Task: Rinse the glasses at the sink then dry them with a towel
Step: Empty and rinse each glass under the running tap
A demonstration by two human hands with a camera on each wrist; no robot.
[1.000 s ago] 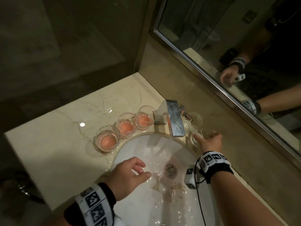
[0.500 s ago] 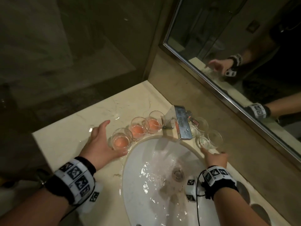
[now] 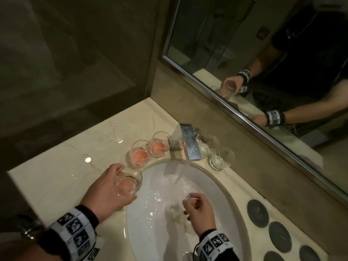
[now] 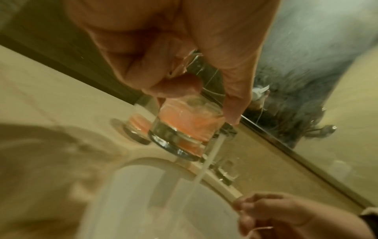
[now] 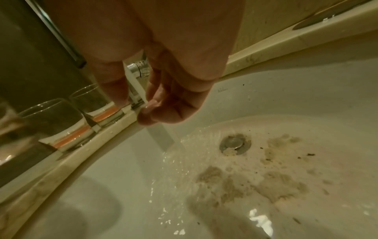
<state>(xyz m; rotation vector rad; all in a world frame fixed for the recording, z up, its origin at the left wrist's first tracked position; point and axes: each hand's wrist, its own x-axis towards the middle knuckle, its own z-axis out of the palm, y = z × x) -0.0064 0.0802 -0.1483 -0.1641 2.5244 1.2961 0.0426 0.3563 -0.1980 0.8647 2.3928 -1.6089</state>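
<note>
My left hand (image 3: 120, 185) grips a clear glass (image 3: 130, 182) with orange liquid in it, lifted at the left rim of the white sink (image 3: 146, 234). In the left wrist view my left hand (image 4: 204, 100) holds the glass (image 4: 184, 127) from above by its wall. Two more orange-filled glasses (image 3: 141, 155) (image 3: 160, 146) stand on the counter left of the tap (image 3: 190, 144). Two clear glasses (image 3: 211, 146) (image 3: 222, 159) stand right of it. My right hand (image 3: 194, 202) hangs over the basin with loosely curled fingers and holds nothing; the right wrist view shows my right hand (image 5: 147, 106) by the water stream (image 5: 163, 135).
Water runs from the tap into the basin, where brownish residue (image 5: 266, 181) lies by the drain (image 5: 235, 143). Dark round coasters (image 3: 258, 213) sit on the marble counter (image 3: 66, 176) at the right. A mirror (image 3: 244, 44) lines the wall behind.
My left hand went from the basin to the nearest orange glass, took hold of it and lifted it toward the sink. My right hand left the clear glasses and came back over the basin.
</note>
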